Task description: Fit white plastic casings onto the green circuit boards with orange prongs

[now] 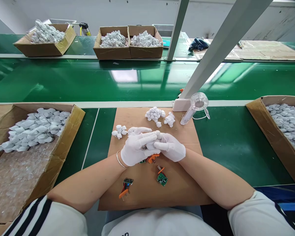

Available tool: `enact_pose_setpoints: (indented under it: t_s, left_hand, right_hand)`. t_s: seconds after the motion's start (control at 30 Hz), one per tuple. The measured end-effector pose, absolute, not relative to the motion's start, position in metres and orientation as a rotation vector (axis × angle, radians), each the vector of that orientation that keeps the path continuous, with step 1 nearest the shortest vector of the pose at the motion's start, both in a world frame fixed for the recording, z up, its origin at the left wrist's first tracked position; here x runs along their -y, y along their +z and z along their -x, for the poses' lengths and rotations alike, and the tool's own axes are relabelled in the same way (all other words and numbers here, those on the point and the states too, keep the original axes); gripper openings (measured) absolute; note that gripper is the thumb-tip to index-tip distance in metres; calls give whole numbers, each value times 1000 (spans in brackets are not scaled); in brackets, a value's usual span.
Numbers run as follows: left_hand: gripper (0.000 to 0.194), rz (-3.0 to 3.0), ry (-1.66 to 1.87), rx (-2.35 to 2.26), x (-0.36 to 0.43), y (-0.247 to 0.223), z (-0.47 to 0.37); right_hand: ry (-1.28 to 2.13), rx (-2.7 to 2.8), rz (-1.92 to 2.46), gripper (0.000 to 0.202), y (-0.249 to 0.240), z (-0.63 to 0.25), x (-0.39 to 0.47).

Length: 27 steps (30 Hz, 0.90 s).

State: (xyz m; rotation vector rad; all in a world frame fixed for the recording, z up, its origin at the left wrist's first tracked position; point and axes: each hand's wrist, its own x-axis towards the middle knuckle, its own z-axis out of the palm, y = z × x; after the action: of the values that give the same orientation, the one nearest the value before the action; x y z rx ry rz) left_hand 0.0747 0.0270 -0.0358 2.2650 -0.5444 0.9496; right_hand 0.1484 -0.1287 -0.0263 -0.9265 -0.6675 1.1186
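Note:
Both my hands wear white gloves and meet over a cardboard sheet (184, 183). My left hand (139, 146) curls around a small white plastic piece (151, 145), its fingers laid across the top. From the other side, my right hand (170, 146) closes on the same piece with thumb and fingers. The gloves cover most of it. Just below them lies an orange part (152, 159) with a green board, partly hidden. Nearer me are a green circuit board (162, 179) with an orange piece and prongs, and a dark circuit board (127, 181) with an orange piece.
Small heaps of white pieces (154, 114) lie beyond my hands. A clear handheld fan (198, 102) stands by a slanted metal post (206, 65). Boxes of white pieces flank me, a left box (66, 147) and a right box (272, 137). More boxes (113, 52) line the far shelf.

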Motion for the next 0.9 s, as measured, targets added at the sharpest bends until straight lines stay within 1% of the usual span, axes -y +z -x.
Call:
enact_pose_setpoints:
  t_s: [0.17,0.27,0.33,0.4,0.57,0.7,0.8,0.9]
  left_hand:
    - [22,-2255,933,511,-26,-39,-76]
    - [21,-2232,741,526,-25,-30,-74]
    - [16,-2225,574,531,-24,-22,-73]
    - [14,-2203,520,532,-25,-18,-72]
    - [18,-2251,582,489,-25,-23,-69]
    - [22,-2261,634,588,-23,-27,-71]
    - [20,-2166,718,682,-21,-32,-76]
    - [17,-2105,804,673,-20,-38,-79]
  right_hand:
    - [1227,548,958,25,-28,-147,132]
    - [1303,541,920,21,-29,-152,133]
    - [1327,562,917,18,-29,-156,134]
    - [1328,609,948,16,-29,-158,135]
    - [1289,670,1134,19,-33,-156,136]
    - [1305,766,1138,16,-36,-154,134]
    - [1257,844,1164,17,-38,-154,132]
    - [1227,862,1188,19,-36,-151,131]
